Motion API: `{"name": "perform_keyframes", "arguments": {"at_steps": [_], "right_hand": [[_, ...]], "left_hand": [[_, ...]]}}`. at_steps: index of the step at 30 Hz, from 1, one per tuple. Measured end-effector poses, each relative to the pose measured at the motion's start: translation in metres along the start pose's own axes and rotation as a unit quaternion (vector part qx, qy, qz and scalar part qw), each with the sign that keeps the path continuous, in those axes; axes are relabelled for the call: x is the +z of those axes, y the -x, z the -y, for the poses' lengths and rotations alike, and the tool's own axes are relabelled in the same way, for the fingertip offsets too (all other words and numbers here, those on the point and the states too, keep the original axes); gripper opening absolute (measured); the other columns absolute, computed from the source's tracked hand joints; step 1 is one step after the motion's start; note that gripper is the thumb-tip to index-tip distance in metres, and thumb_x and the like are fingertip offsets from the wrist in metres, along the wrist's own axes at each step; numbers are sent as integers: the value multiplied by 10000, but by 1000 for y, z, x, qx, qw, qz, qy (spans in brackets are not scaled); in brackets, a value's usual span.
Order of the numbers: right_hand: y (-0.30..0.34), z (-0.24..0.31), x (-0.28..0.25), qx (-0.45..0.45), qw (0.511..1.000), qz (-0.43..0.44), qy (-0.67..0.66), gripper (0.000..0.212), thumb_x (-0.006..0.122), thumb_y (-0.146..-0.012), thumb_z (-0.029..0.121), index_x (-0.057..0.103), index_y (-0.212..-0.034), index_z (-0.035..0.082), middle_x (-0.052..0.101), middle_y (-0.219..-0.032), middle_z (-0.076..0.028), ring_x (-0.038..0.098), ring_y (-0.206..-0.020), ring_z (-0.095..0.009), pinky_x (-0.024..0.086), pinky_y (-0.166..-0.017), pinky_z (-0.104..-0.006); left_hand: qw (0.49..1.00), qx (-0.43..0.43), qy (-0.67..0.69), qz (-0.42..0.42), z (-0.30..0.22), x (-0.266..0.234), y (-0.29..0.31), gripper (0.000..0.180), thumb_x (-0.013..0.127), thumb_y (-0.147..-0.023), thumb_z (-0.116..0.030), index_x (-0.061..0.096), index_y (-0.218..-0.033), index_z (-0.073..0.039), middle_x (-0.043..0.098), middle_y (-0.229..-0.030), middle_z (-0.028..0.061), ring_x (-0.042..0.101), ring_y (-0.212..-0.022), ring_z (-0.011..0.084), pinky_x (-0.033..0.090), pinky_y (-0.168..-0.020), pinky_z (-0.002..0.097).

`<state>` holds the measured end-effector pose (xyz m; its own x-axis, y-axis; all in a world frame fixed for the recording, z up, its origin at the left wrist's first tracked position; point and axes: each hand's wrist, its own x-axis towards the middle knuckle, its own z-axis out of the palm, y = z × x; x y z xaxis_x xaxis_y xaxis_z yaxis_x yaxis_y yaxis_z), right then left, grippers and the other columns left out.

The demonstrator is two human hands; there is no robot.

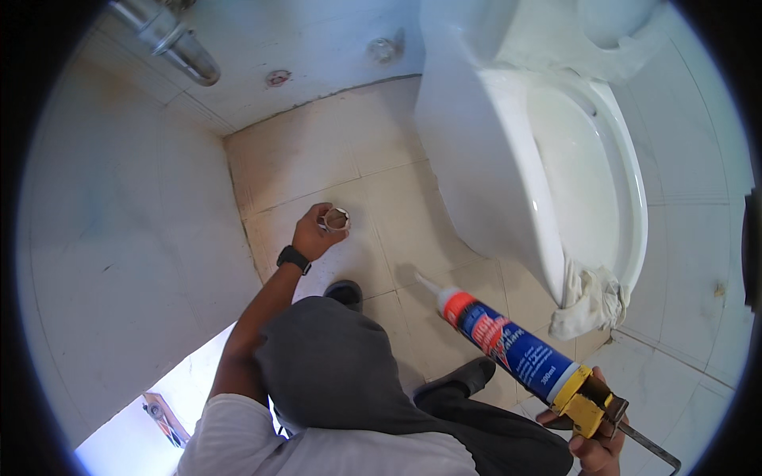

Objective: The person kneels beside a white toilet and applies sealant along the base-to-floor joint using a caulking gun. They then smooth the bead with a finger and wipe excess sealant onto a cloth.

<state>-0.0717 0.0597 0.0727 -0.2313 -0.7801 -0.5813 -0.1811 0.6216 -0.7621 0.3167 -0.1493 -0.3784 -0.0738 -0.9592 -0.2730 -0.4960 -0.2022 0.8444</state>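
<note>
My left hand (312, 239), with a dark watch on its wrist, is closed round a short white ring-shaped pipe piece (337, 228) above the tiled floor. Its round opening faces up, and the edge looks uneven. At the lower right, my right hand (597, 454) grips a yellow caulking gun (577, 401) with a bent metal rod behind. A blue and red sealant cartridge (520, 353) is loaded in it. The pale nozzle (427, 282) points up and left, well apart from the pipe piece. Part of the right hand is hidden behind the gun.
A white toilet (452, 166) stands at the right, with a white cloth (591, 305) over its front rim. A chrome pipe (175, 51) juts from the upper left, near a round wall opening (278, 77). At the left is a tiled wall (127, 262). Dark sandals are on my feet.
</note>
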Motion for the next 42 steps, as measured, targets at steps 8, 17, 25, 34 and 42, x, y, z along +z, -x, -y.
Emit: {"name": "perform_keyframes", "arguments": {"at_steps": [8, 17, 25, 34, 42], "right_hand": [[-72, 6, 72, -56, 994, 65, -73, 726, 744, -901, 370, 461, -1400, -75, 718, -1097, -203, 723, -1031, -332, 569, -946, -463], [-78, -25, 76, -159, 973, 77, -151, 785, 665, -944, 394, 343, -1503, -54, 677, -1173, -228, 728, -1011, -333, 567, -958, -459], [-75, -44, 69, -167, 974, 67, -139, 858, 667, -959, 393, 254, -1561, -56, 608, -1294, -254, 721, -1028, -342, 565, -956, -460], [-83, -60, 70, -170, 973, 62, -143, 894, 685, -944, 400, 240, -1564, -66, 633, -1247, -251, 720, -1023, -327, 553, -966, -459], [-87, -68, 69, -136, 974, 80, -162, 951, 735, -912, 376, 214, -1578, -58, 595, -1332, -230, 676, -1123, -325, 523, -1009, -457]], "left_hand": [[988, 72, 113, -72, -25, -32, 28, 657, 880, -753, -121, 573, -1321, 4, 691, -1190, 119, 674, -1089, 204, 539, -967, 345], [983, 148, 96, -41, -65, -61, 20, 656, 815, -746, -21, 570, -1355, -16, 639, -1246, 116, 628, -1168, 208, 486, -1024, 348], [972, 224, 70, -24, -96, -73, 16, 686, 759, -706, 11, 579, -1366, -39, 621, -1255, 124, 614, -1186, 228, 470, -1041, 361], [973, 215, 80, 15, -102, -74, 8, 658, 744, -701, -11, 604, -1342, -63, 633, -1236, 125, 622, -1163, 234, 476, -1015, 364], [976, 199, 81, 23, -104, -77, 3, 621, 754, -704, -29, 626, -1311, -55, 654, -1197, 119, 632, -1125, 236, 479, -991, 356]]}}
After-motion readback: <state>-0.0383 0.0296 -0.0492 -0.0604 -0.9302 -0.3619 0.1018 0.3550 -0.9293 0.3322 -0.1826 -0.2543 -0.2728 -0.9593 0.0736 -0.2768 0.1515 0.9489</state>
